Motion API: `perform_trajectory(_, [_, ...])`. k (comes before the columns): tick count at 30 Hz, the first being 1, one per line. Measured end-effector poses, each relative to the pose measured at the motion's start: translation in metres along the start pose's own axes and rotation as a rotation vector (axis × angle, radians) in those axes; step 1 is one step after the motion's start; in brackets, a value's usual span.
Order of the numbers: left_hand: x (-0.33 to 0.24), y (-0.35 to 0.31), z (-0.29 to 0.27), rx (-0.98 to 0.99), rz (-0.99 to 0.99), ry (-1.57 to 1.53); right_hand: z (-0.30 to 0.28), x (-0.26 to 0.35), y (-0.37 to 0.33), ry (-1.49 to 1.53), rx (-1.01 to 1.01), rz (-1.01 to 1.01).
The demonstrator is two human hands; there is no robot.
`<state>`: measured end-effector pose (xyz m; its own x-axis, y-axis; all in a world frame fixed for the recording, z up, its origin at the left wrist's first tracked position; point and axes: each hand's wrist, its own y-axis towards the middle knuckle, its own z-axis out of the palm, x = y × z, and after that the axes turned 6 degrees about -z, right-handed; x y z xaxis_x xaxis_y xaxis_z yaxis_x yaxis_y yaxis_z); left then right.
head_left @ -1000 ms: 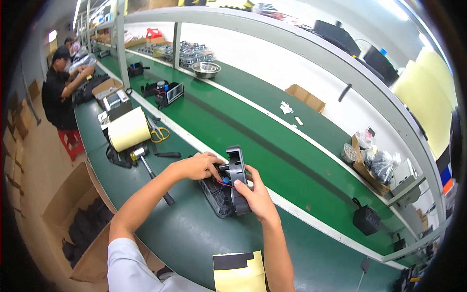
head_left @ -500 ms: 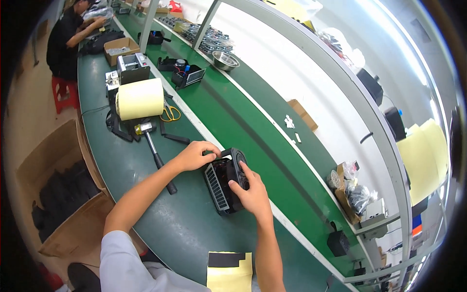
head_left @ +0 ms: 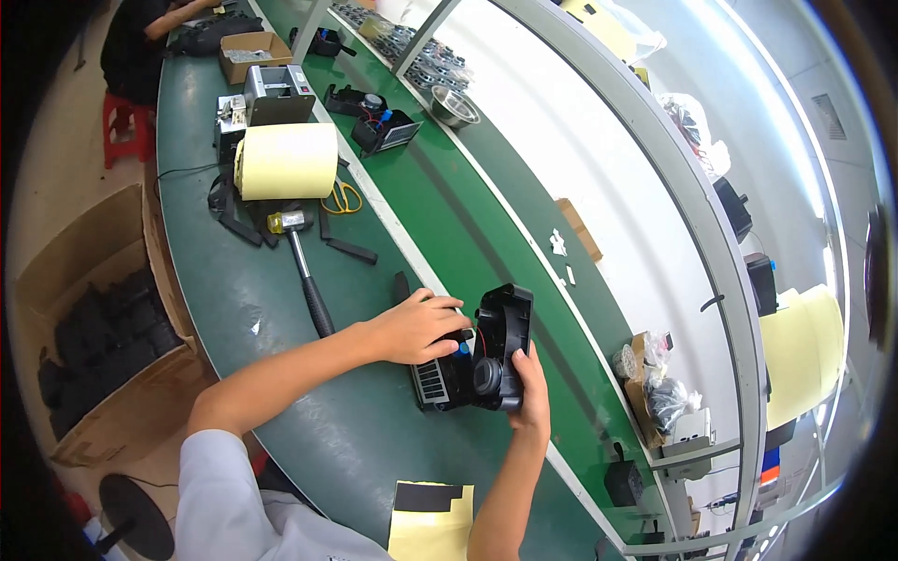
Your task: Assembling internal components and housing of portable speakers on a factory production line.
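A black plastic housing half (head_left: 510, 313) is held tilted up in the right hand (head_left: 530, 388), its hollow inner side exposed; the hand is closed round its lower right part, with the thumb laid along the edge. Inside it a round speaker driver (head_left: 487, 376) is seated near the bottom. Just to its left, a black body with a slotted panel (head_left: 432, 384) is placed over the dark green workbench (head_left: 337, 449), beside the white rail (head_left: 396, 222) of the lighter green conveyor (head_left: 449, 215); whether it is resting on the bench cannot be made out. Over the upper end of this body the left hand (head_left: 418, 329) is bent, palm down, with the fingers curled and slightly spread near a small blue part (head_left: 463, 348); whether anything is pinched there is hidden by the hand. A thin red wire (head_left: 482, 338) is seen between the two halves. Beyond the left forearm a mallet (head_left: 313, 294) is laid on the bench, its head near black straps (head_left: 351, 251), a yellow roll (head_left: 288, 161) and yellow-handled scissors (head_left: 344, 198). A yellow sheet (head_left: 426, 535) is placed at the near edge. On the conveyor, an opened speaker unit (head_left: 388, 134) is set farther off.
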<state>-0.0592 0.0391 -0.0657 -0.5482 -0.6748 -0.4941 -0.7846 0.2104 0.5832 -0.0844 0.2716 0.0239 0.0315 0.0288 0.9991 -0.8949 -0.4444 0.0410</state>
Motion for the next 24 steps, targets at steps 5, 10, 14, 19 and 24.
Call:
perform_trajectory(5, [-0.002, 0.009, 0.006, -0.053, -0.051, 0.132, -0.002, -0.001, -0.013, 0.110, -0.038, 0.024])
perform_trajectory(10, [0.001, 0.008, 0.000, 0.025, -0.087, 0.001, -0.008, -0.007, -0.014, 0.231, -0.138, 0.125])
perform_trajectory(14, [-0.005, 0.009, -0.009, 0.053, -0.020, -0.048, -0.009, -0.005, -0.007, 0.203, -0.128, 0.068])
perform_trajectory(19, [-0.006, 0.008, -0.013, 0.146, 0.022, 0.047, -0.002, -0.010, 0.001, 0.028, -0.055, -0.005])
perform_trajectory(24, [-0.016, 0.009, -0.015, 0.267, -0.043, 0.210, 0.012, -0.014, 0.005, -0.166, -0.012, -0.017])
